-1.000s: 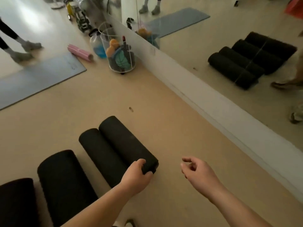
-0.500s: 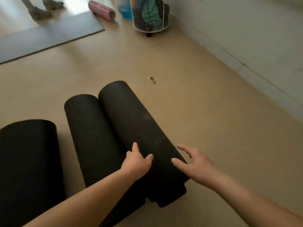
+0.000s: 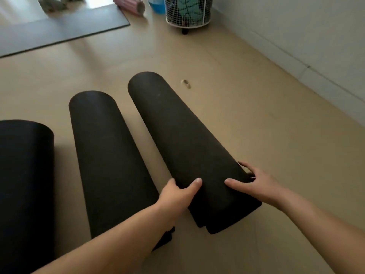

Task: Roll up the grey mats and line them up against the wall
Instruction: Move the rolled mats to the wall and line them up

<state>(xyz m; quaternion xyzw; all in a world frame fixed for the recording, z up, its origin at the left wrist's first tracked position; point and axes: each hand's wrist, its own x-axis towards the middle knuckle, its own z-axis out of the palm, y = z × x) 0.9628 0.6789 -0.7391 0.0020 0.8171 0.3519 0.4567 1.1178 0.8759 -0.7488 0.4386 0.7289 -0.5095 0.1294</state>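
Three dark rolled mats lie side by side on the tan floor. The rightmost rolled mat has both hands on its near end. My left hand grips its left side, thumb on top and fingers tucked under. On the right side, my right hand clasps it with thumb on top and fingers spread round the edge. A gap of bare floor separates it from the middle rolled mat. The left rolled mat is cut off by the frame's left edge.
The white wall base runs along the right. A wire basket on wheels stands at the top by the wall, with a blue bottle and a pink roller beside it. A flat grey mat lies top left, a person's feet beyond it.
The view has dropped closer to the mats. My right hand has come onto the rightmost roll, and that roll has moved right, away from the middle one.
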